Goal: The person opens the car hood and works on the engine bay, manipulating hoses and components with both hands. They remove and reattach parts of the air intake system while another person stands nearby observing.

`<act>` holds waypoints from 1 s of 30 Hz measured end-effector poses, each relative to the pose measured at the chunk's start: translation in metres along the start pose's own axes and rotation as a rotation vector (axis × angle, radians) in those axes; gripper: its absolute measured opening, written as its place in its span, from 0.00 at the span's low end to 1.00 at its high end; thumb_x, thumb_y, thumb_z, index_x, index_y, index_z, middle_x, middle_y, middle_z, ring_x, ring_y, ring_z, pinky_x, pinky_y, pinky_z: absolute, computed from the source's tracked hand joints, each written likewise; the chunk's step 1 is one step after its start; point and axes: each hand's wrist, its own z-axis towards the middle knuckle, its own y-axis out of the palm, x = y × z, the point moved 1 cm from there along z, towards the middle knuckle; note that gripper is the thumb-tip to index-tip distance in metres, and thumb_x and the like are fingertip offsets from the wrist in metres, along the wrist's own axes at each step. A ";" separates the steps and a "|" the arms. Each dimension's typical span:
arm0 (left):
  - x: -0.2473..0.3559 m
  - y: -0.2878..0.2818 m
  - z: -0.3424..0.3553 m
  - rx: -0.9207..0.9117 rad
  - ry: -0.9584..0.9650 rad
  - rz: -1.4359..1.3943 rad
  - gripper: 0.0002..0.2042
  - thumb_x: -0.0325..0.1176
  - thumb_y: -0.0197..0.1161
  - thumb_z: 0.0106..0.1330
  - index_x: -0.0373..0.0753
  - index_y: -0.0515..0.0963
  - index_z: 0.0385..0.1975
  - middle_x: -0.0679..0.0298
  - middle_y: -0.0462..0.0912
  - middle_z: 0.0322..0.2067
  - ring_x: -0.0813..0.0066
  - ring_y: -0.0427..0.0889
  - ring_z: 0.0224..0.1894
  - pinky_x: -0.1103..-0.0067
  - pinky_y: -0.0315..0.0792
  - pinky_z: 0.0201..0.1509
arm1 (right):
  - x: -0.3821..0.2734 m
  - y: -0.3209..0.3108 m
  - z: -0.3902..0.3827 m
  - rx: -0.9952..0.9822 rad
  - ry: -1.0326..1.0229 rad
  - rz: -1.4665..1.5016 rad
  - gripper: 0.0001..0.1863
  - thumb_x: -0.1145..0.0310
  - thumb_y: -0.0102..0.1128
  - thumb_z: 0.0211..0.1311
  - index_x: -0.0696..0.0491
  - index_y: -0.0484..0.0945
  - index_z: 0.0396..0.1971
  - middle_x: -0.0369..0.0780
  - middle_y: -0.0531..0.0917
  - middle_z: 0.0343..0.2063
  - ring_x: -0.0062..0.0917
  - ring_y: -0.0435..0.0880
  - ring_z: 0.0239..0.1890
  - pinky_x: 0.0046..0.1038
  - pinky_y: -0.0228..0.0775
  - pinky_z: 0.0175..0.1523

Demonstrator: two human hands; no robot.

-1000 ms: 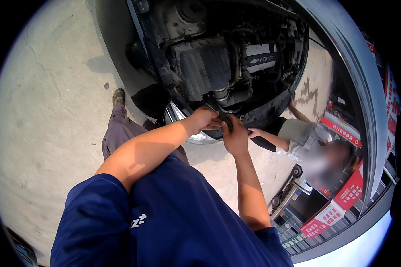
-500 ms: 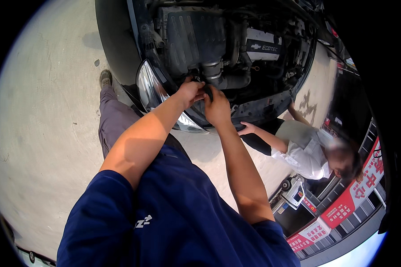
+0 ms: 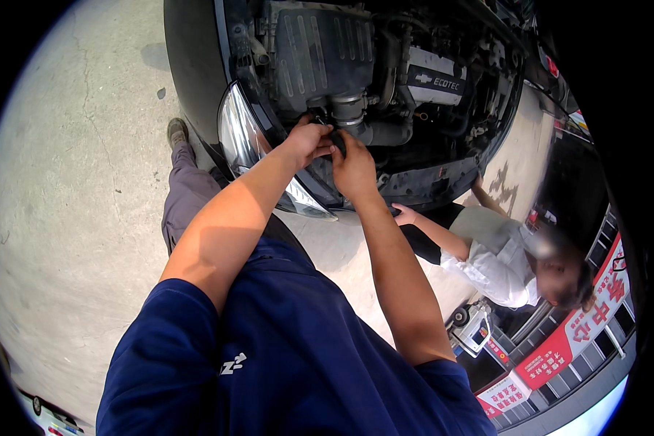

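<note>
Both my hands reach into a car's open engine bay, just behind the left end of the front edge. My right hand [image 3: 354, 166] is closed round a small black part [image 3: 337, 141], whose kind I cannot make out. My left hand [image 3: 307, 141] meets it from the left, fingers closed at the same part and partly hidden among dark fittings. Right beyond the fingers are a ribbed intake hose [image 3: 349, 109] with a clamp band and a black air filter box [image 3: 320, 54].
A clear headlight [image 3: 244, 131] lies beside my left forearm. Right of the hose sits a grey-and-black engine cover [image 3: 434, 76]. At the right, a person in a white top [image 3: 498, 265] leans on the car's front edge. A red-and-white banner [image 3: 552, 356] hangs behind them.
My view has shifted slightly, so the car appears a little lower and further right. My hands stay together at the black part, with only small finger movement.
</note>
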 end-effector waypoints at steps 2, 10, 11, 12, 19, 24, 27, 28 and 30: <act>0.000 0.001 -0.001 -0.007 0.010 0.021 0.39 0.25 0.63 0.77 0.41 0.49 0.84 0.58 0.85 0.51 0.64 0.90 0.46 0.66 0.86 0.51 | 0.000 -0.001 0.000 0.002 0.020 0.049 0.24 0.67 0.63 0.75 0.58 0.76 0.67 0.58 0.86 0.54 0.56 0.86 0.56 0.50 0.80 0.59; 0.004 0.010 -0.005 0.075 0.021 0.080 0.29 0.32 0.69 0.76 0.37 0.64 0.72 0.54 0.84 0.50 0.60 0.90 0.48 0.65 0.88 0.56 | -0.008 -0.012 -0.005 0.027 0.196 0.215 0.19 0.65 0.63 0.75 0.58 0.79 0.60 0.57 0.90 0.43 0.57 0.90 0.46 0.50 0.81 0.52; 0.005 0.008 -0.004 0.073 0.024 0.075 0.29 0.33 0.70 0.76 0.36 0.64 0.71 0.54 0.84 0.50 0.60 0.90 0.48 0.65 0.88 0.56 | -0.007 -0.010 -0.004 0.050 0.165 0.174 0.17 0.63 0.61 0.77 0.59 0.81 0.56 0.56 0.90 0.39 0.57 0.90 0.43 0.49 0.81 0.50; 0.005 0.008 -0.004 0.070 0.028 0.070 0.29 0.33 0.70 0.76 0.35 0.65 0.71 0.53 0.84 0.51 0.60 0.90 0.49 0.65 0.88 0.57 | -0.007 -0.009 -0.001 0.072 0.134 0.134 0.17 0.60 0.60 0.79 0.59 0.84 0.52 0.56 0.90 0.36 0.57 0.90 0.41 0.49 0.81 0.49; 0.009 0.005 0.002 0.063 0.069 0.009 0.25 0.35 0.72 0.76 0.35 0.67 0.66 0.56 0.84 0.52 0.64 0.88 0.51 0.70 0.88 0.52 | -0.003 -0.012 0.027 -0.037 0.552 0.420 0.37 0.42 0.47 0.85 0.61 0.86 0.28 0.50 0.86 0.19 0.52 0.89 0.30 0.48 0.79 0.41; 0.004 0.008 0.002 0.082 0.095 0.046 0.24 0.35 0.72 0.76 0.36 0.68 0.64 0.60 0.84 0.51 0.67 0.89 0.44 0.70 0.88 0.49 | -0.006 -0.016 0.011 0.191 -0.086 -0.049 0.19 0.58 0.58 0.81 0.61 0.83 0.42 0.51 0.88 0.29 0.54 0.90 0.34 0.51 0.81 0.42; 0.007 0.006 0.006 0.099 0.059 0.027 0.22 0.35 0.72 0.76 0.37 0.69 0.62 0.60 0.85 0.47 0.68 0.89 0.40 0.71 0.88 0.45 | -0.006 -0.011 0.028 -0.114 0.676 0.627 0.32 0.44 0.50 0.86 0.60 0.82 0.34 0.44 0.84 0.19 0.35 0.87 0.22 0.37 0.76 0.28; 0.007 0.004 0.005 0.099 0.050 0.014 0.22 0.35 0.72 0.76 0.37 0.70 0.62 0.60 0.85 0.46 0.69 0.89 0.40 0.71 0.88 0.44 | -0.003 -0.010 0.029 -0.155 0.719 0.674 0.34 0.41 0.49 0.86 0.60 0.83 0.34 0.43 0.83 0.18 0.31 0.85 0.20 0.34 0.74 0.26; 0.010 0.003 0.008 0.083 0.058 0.029 0.20 0.34 0.70 0.77 0.35 0.71 0.61 0.59 0.86 0.45 0.69 0.89 0.42 0.74 0.87 0.42 | -0.001 -0.017 0.035 -0.228 0.799 0.764 0.38 0.37 0.45 0.86 0.60 0.83 0.33 0.40 0.81 0.16 0.24 0.82 0.18 0.28 0.71 0.24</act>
